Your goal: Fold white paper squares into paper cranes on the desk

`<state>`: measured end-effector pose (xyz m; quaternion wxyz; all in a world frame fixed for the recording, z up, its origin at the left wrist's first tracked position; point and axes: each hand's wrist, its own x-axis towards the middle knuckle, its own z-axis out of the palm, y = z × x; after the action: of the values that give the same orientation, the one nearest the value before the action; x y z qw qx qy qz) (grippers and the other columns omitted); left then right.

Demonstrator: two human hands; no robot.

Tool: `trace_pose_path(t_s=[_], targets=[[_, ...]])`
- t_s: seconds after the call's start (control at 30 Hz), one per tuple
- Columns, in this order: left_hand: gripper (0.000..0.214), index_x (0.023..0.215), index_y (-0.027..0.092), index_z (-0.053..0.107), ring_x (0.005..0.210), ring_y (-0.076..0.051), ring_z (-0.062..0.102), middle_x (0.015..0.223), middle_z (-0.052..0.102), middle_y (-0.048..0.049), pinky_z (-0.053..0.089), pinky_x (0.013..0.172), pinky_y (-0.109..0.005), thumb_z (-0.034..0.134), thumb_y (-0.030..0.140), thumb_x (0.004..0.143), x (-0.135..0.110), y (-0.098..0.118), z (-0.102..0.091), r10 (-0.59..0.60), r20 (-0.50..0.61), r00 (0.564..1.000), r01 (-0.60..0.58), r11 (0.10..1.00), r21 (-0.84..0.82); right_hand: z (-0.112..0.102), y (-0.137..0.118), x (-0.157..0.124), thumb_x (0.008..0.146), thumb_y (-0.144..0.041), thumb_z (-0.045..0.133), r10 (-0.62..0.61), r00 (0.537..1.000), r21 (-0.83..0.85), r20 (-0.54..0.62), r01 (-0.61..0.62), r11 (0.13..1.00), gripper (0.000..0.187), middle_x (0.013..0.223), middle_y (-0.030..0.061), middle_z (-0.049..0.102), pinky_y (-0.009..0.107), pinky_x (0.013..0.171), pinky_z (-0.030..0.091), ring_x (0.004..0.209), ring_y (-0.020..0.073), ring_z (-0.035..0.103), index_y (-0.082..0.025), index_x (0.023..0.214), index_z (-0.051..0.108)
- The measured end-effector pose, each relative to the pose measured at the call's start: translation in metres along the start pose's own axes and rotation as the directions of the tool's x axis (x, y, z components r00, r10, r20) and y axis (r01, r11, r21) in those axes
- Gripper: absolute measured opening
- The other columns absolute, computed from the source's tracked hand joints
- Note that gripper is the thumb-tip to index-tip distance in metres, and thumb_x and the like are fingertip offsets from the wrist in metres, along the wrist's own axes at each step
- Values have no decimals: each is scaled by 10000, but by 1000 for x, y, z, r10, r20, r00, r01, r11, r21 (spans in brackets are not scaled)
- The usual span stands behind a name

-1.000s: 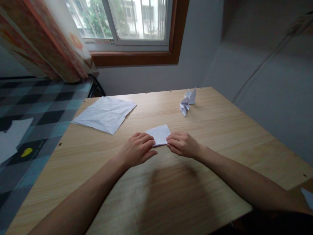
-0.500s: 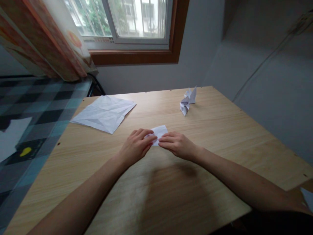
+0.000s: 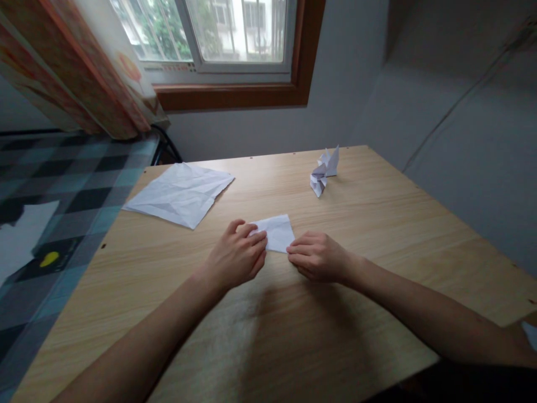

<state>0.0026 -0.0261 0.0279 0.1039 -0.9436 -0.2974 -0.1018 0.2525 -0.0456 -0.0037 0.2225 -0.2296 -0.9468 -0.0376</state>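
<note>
A small folded white paper point(image 3: 277, 232) lies flat on the wooden table point(image 3: 377, 235) in front of me. My left hand point(image 3: 237, 255) rests on its left edge, fingers curled and pressing the paper down. My right hand point(image 3: 318, 257) sits at the paper's lower right corner, fingers curled and touching its edge. Part of the paper is hidden under my left fingers.
A large creased white sheet point(image 3: 180, 193) lies unfolded at the table's far left. A finished folded paper figure point(image 3: 323, 170) stands at the far middle right. A checkered bed cover point(image 3: 50, 196) is left of the table, a window and curtain behind.
My right hand has slid right along the paper's lower edge, uncovering more of the paper. My left hand stays pressed on the left side.
</note>
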Motion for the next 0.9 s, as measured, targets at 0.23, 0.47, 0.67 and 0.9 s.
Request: trace_pose_path(t_s=[0.23, 0.47, 0.67, 0.9], targets=[[356, 1135, 142, 665, 1056, -302, 572, 1143, 666, -119, 372, 951, -473, 488, 405, 974, 1, 3, -1, -127, 85, 988, 117, 986, 118, 13, -21, 19, 977, -141, 465, -112, 993, 254, -26, 115, 961, 213, 1061, 74, 757, 318, 867, 557, 1034, 171, 686, -193, 1025, 666], [464, 1360, 154, 548, 1213, -310, 513, 1268, 618, -138, 367, 1019, -473, 436, 406, 987, -3, -9, 11, -109, 113, 988, 118, 990, -80, 8, 14, 7, 843, -12, 453, 267, 938, 353, -223, -177, 919, 467, 1204, 104, 699, 471, 1020, 518, 1177, 229, 617, -206, 1232, 623], [504, 1459, 228, 473, 1374, -332, 417, 1445, 543, -111, 296, 1122, -551, 412, 416, 995, -6, -16, 20, -105, 168, 980, 136, 973, -187, 6, 41, -2, 899, -103, 542, 270, 957, 294, -106, -229, 928, 353, 1277, 113, 663, 492, 1038, 489, 1216, 249, 576, -219, 1215, 647], [580, 1506, 239, 407, 1446, -371, 330, 1566, 421, -100, 255, 1140, -617, 409, 489, 983, -8, -19, 18, -69, 227, 971, 121, 968, -220, 6, 36, 5, 952, -197, 575, 244, 966, 309, -88, -206, 928, 145, 1104, 93, 721, 428, 947, 505, 1061, 226, 616, -199, 1015, 705]])
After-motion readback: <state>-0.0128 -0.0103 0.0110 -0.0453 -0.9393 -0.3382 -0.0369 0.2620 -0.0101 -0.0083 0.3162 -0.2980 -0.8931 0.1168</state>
